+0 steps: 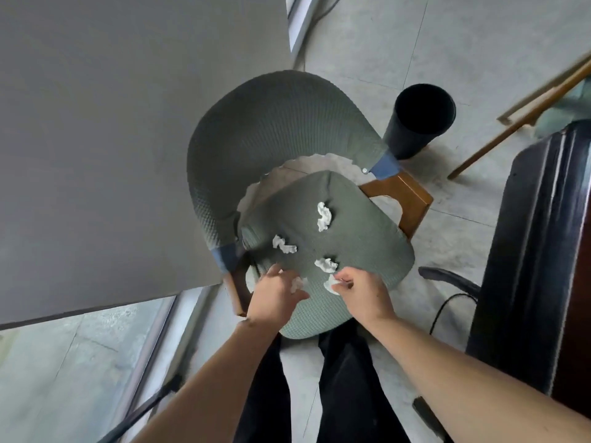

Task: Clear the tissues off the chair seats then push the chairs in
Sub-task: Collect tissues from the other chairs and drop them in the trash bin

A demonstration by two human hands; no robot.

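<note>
Gripping tissues, both hands

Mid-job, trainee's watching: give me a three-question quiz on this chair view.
1. True or false: the black bin stands on the floor beyond the chair seat.
2. How many crumpled tissues lie loose on the seat, in neither hand? A) one B) three C) six
3. Fill in: the right hand pinches a ____.

Key: 1 true. 2 B: far tissue, left tissue, near tissue; the left hand holds another. 3 tissue.
</note>
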